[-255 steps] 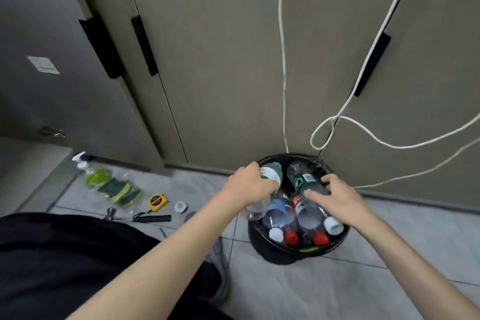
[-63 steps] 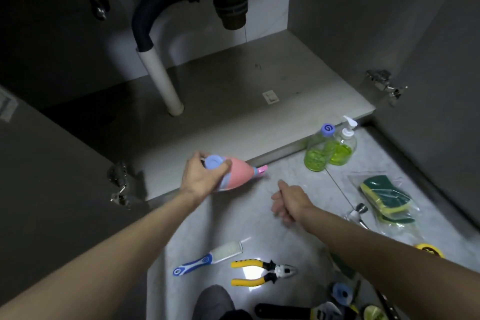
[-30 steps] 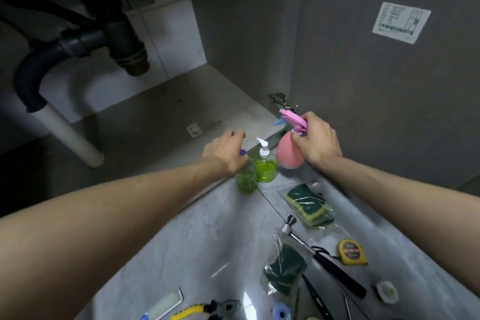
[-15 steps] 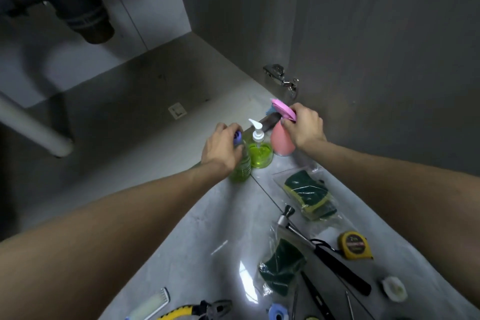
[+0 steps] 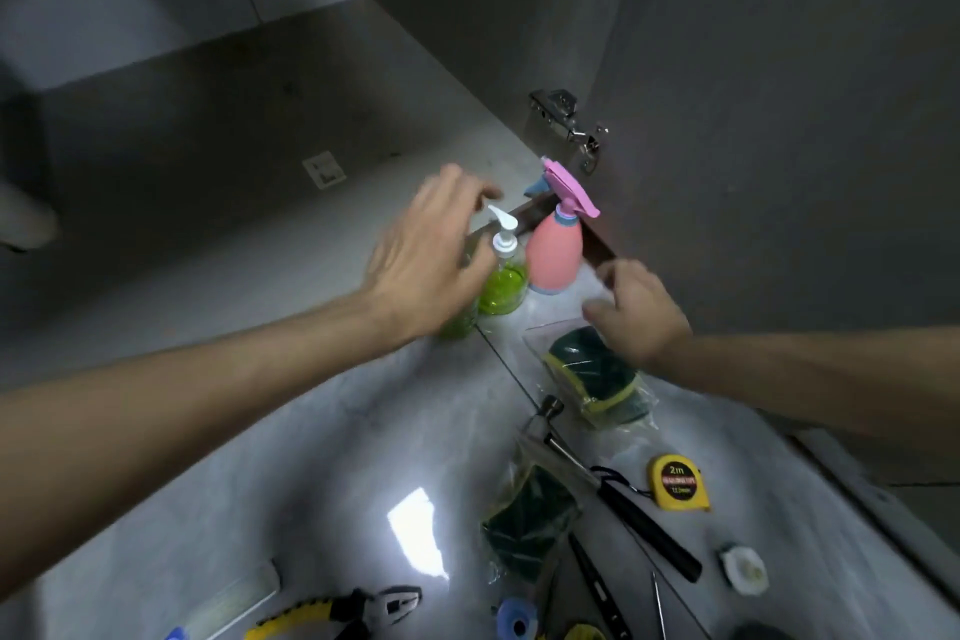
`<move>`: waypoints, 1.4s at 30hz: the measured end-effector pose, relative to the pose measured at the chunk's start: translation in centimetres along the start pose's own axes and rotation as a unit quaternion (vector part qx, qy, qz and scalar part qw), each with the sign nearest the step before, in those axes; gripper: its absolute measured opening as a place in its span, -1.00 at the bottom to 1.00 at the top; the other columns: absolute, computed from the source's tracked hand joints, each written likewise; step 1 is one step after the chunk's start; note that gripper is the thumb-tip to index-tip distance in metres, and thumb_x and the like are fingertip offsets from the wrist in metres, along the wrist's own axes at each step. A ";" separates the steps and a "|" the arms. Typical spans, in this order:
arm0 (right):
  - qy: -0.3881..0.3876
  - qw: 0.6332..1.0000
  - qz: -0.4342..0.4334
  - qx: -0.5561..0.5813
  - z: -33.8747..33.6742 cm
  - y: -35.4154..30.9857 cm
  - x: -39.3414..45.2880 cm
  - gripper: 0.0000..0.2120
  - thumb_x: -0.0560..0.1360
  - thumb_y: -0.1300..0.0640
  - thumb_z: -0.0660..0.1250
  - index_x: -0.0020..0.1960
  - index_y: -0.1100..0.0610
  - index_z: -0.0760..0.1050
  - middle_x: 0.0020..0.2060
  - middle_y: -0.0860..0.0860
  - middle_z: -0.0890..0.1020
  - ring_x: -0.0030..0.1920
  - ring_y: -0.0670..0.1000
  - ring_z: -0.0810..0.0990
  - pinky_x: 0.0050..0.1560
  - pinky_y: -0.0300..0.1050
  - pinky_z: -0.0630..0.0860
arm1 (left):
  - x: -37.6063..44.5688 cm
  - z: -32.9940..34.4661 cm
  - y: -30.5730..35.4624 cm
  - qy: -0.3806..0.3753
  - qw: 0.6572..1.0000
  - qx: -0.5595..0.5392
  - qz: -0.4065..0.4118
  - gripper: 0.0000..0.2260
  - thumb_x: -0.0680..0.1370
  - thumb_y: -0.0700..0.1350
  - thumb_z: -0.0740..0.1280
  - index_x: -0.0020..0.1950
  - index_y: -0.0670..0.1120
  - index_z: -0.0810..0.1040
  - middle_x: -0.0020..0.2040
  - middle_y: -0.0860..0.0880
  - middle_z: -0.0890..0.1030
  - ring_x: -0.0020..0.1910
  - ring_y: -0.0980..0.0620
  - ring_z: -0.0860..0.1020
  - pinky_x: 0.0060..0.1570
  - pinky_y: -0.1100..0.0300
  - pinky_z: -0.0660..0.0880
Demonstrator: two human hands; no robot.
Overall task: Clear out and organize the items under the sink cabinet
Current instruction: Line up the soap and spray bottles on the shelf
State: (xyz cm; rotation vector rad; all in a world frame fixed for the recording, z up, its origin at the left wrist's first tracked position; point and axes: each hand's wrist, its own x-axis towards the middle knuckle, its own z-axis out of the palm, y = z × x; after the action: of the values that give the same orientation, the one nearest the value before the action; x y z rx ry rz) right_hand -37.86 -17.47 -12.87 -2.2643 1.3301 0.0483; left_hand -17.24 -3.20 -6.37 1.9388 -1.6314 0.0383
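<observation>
In the head view, a pink plastic spray bottle with a pink trigger head [image 5: 555, 250] is seen standing upright on the grey tiled floor [image 5: 311, 457], at the front edge of the open cabinet's base panel [image 5: 260, 146] and near its right corner, below a metal door hinge [image 5: 569, 120]. A clear pump bottle of green liquid [image 5: 503, 283] is placed just beside it on the left, and a second green bottle [image 5: 460, 322] is largely hidden behind the left hand [image 5: 431, 265]. The left hand is held above the two green bottles with fingers spread and blurred; nothing is gripped. The right hand [image 5: 636, 312] is held near the spray bottle but apart from it, fingers loosely curled and empty. A bagged green-and-yellow sponge pack [image 5: 592, 379] lies beneath that hand; a black-handled hammer [image 5: 613, 483] and a yellow tape measure [image 5: 678, 483] lie nearer the viewer. Since the three bottles are grouped tightly, a knock from either hand is judged likely to topple one into the next. The tall, narrow-based spray bottle is judged the least stable. If the pump head is struck from above, liquid could be discharged onto the floor.
</observation>
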 end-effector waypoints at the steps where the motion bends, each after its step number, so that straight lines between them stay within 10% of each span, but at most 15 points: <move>1: -0.035 0.999 0.018 -0.021 0.8 1.1 -0.9 -0.51 0.51 -0.02 0.36 0.36 0.15 0.39 0.29 0.15 0.44 0.31 0.15 0.40 0.30 0.07 0.42 | -1.5 0.5 0.7 -0.016 0.999 -0.041 0.016 -0.76 0.51 -0.03 0.21 0.16 0.00 0.45 -0.01 0.08 0.43 -0.06 0.03 0.45 -0.18 0.05 0.45; 5: -0.109 0.981 0.161 -0.017 3.9 4.2 -1.9 -0.26 0.36 -0.28 0.50 0.31 0.21 0.43 0.23 0.16 0.51 0.19 0.14 0.51 0.17 0.02 0.53 | -9.9 6.2 4.5 -0.284 0.924 -0.114 -0.230 -0.79 0.51 0.12 0.27 0.11 0.15 0.42 0.05 0.16 0.50 0.02 0.06 0.52 -0.04 0.11 0.46; 9: -0.103 0.973 0.198 0.061 5.7 4.6 -0.7 -0.16 0.23 -0.26 0.62 0.28 0.22 0.42 0.15 0.16 0.56 0.13 0.17 0.59 0.10 0.13 0.62 | -15.4 11.0 5.7 -0.418 0.875 -0.073 -0.236 -0.38 0.42 0.31 0.38 0.32 0.03 0.28 0.21 0.04 0.41 0.16 0.01 0.43 0.10 0.04 0.45; 17: -0.008 0.973 0.174 0.149 6.0 4.9 -1.1 -0.40 0.20 0.04 0.71 0.01 0.09 0.38 0.14 0.15 0.57 0.06 0.14 0.58 0.06 0.12 0.60 | -16.3 11.0 5.0 -0.358 0.832 -0.234 -0.353 -0.45 0.44 -0.05 0.51 0.27 0.07 0.25 -0.07 0.13 0.51 -0.14 0.14 0.53 -0.22 0.30 0.50; 22: 0.046 0.955 0.022 0.293 5.9 2.9 -5.2 -0.38 0.28 0.13 0.66 0.20 -0.05 0.39 0.06 0.02 0.52 0.00 0.05 0.59 -0.04 0.16 0.59 | -17.8 5.0 0.7 -0.306 0.809 -0.255 -0.432 -0.45 0.37 -0.12 0.58 0.27 0.06 0.42 0.05 0.08 0.62 0.05 0.12 0.60 0.04 0.18 0.60; 28: -0.075 0.939 -0.054 0.330 10.9 -4.8 -9.0 -0.60 0.37 0.11 0.61 0.10 -0.08 0.51 -0.07 -0.12 0.62 -0.13 -0.21 0.60 -0.18 -0.40 0.48 | -21.9 -1.6 -4.6 -0.108 0.695 -0.313 -0.639 -0.83 0.39 -0.42 0.52 -0.18 -0.23 0.59 -0.16 -0.19 0.66 -0.30 -0.02 0.64 -0.18 0.19 0.61; 33: -0.065 0.938 -0.031 0.340 15.8 -12.5 -6.0 -0.78 0.47 0.07 0.50 0.02 -0.05 0.49 -0.24 -0.19 0.60 -0.25 -0.42 0.55 -0.35 -0.45 0.40 | -24.8 -2.5 -5.7 0.007 0.587 -0.373 -0.719 -0.76 0.39 -0.41 0.52 0.01 -0.40 0.58 -0.11 -0.34 0.68 -0.23 -0.23 0.69 -0.23 0.01 0.66; 36: -0.057 0.934 -0.026 0.351 17.7 -14.7 -4.6 -0.86 0.50 0.05 0.46 -0.02 -0.05 0.50 -0.29 -0.18 0.63 -0.25 -0.26 0.61 -0.28 -0.32 0.43 | -25.4 -2.3 -6.0 0.032 0.567 -0.390 -0.725 -0.69 0.40 -0.37 0.53 0.10 -0.40 0.58 -0.02 -0.40 0.66 -0.04 -0.37 0.64 0.09 -0.24 0.57; 42: -0.073 0.967 -0.108 0.219 19.0 -15.0 -3.8 -0.86 0.57 0.03 0.35 0.08 -0.01 0.66 -0.09 0.06 0.55 0.02 0.14 0.52 0.07 -0.02 0.48 | -25.2 -3.1 -7.0 0.045 0.576 -0.415 -0.703 -0.79 0.44 -0.32 0.52 0.02 -0.24 0.58 -0.09 -0.31 0.65 -0.13 -0.17 0.57 0.07 -0.17 0.54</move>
State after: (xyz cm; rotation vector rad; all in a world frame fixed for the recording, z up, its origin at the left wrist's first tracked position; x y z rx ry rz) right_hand -23.23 -0.14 -22.24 -1.9692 0.9041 -0.1383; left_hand -15.94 21.06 -16.53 1.7501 0.4027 -1.0194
